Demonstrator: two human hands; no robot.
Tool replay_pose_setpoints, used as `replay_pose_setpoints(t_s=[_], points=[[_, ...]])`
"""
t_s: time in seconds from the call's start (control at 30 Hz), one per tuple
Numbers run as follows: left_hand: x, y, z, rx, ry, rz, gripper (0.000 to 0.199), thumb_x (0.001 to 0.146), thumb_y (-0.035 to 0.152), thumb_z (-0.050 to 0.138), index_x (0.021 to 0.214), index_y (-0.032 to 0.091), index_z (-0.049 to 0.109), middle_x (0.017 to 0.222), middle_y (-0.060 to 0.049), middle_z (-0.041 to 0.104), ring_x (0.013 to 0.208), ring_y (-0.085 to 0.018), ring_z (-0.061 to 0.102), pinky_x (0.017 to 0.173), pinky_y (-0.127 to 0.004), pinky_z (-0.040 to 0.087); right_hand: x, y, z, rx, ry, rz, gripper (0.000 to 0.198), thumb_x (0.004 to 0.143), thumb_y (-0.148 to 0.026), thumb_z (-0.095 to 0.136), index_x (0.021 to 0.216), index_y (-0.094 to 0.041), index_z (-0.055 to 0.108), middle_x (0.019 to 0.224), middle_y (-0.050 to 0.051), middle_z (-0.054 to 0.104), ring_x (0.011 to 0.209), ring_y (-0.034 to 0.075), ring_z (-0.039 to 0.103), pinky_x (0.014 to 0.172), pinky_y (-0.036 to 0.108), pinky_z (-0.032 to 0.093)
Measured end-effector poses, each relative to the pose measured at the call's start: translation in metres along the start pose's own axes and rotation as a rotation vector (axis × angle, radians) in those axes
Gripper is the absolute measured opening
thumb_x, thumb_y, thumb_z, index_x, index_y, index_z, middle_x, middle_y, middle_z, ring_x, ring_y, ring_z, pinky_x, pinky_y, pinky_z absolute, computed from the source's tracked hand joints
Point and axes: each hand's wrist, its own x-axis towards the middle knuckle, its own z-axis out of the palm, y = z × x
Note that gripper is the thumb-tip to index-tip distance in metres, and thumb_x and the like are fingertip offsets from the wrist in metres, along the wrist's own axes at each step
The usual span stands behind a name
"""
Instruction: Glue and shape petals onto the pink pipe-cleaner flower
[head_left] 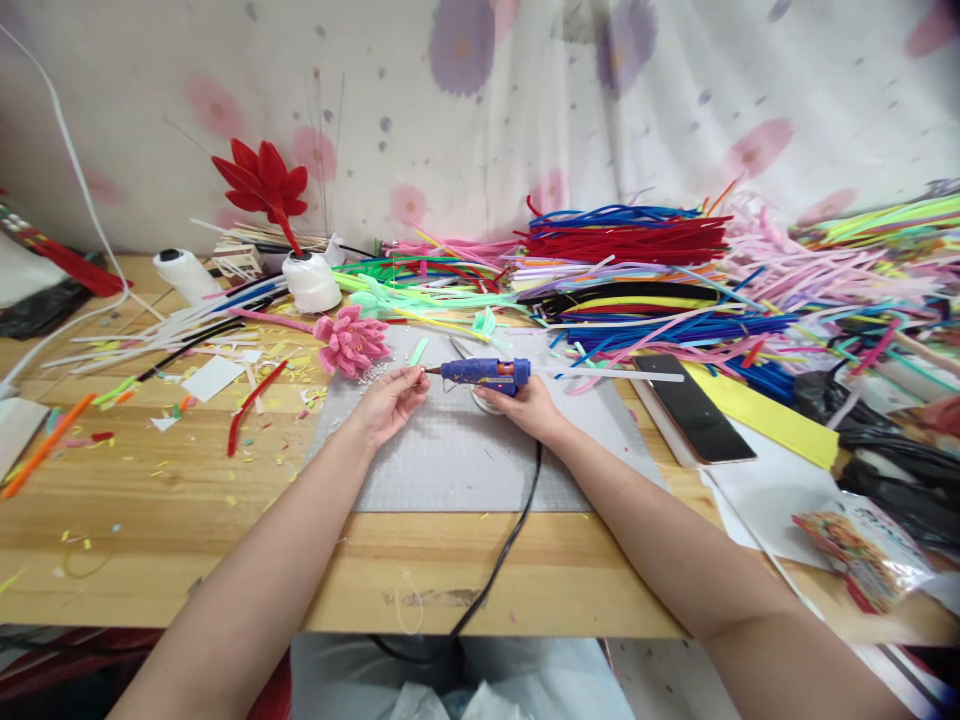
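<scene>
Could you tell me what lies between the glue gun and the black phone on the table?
In the head view, a clear glue stick spans from the glue gun toward the phone.

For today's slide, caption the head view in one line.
Right hand holds blue glue gun; left hand at its nozzle, over grey mat.

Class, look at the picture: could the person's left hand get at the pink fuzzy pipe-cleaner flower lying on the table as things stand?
Probably yes. The left hand rests on the grey cutting mat, and the pink fuzzy pipe-cleaner flower lies just beyond it with only small scraps between. The right hand holds the blue glue gun off to the side.
</scene>
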Motion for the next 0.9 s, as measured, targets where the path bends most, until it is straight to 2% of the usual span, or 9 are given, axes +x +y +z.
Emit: replay_pose_setpoints(t_s=[0.57, 0.9], points=[[0.0001, 0.0005, 0.0008, -0.011, -0.019, -0.011, 0.017, 0.084, 0.007, 0.047, 0.072, 0.008, 0.06, 0.058, 0.0, 0.057, 0.049, -0.004, 0.057, 0.043, -0.009, 0.048, 0.003, 0.0041, 0.0029, 0.05, 0.025, 0.0, 0.035, 0.062, -0.049, 0.068, 0.078, -0.018, 0.063, 0.075, 0.003, 0.066, 0.068, 0.019, 0.061, 0.069, 0.033, 0.049], [0.0009, 0.0007, 0.0001, -0.02, -0.034, -0.011, 0.018, 0.084, 0.006, 0.045, 0.071, 0.008, 0.058, 0.058, -0.001, 0.057, 0.05, -0.004, 0.057, 0.042, -0.009, 0.047, 0.0027, 0.0012, 0.0023, 0.038, 0.014, 0.01, 0.037, 0.062, -0.05, 0.068, 0.077, -0.018, 0.062, 0.072, 0.003, 0.065, 0.065, 0.017, 0.06, 0.065, 0.031, 0.048]])
